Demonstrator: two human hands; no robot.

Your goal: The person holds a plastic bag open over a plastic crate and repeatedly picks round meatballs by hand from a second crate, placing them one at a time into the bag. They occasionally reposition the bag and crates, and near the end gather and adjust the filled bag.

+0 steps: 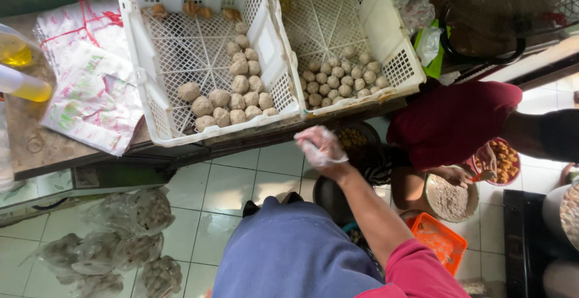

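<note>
Head view: I see my right hand point(321, 147), gloved, loosely curled, seemingly empty, near the right crate point(386, 38).
Left hand: unseen.
Risk: I judge a nudge could tip that overhanging crate.

I'm in a small food-making kitchen: white crates point(205, 57) of dough balls point(232, 96) just above my hand point(319, 147), bagged balls point(114, 237) on the tiled floor left.

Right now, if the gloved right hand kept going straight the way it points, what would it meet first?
Probably the front rim of the right-hand white plastic lattice crate holding small beige balls; the right hand sits just below it, though depth is unclear.
</note>
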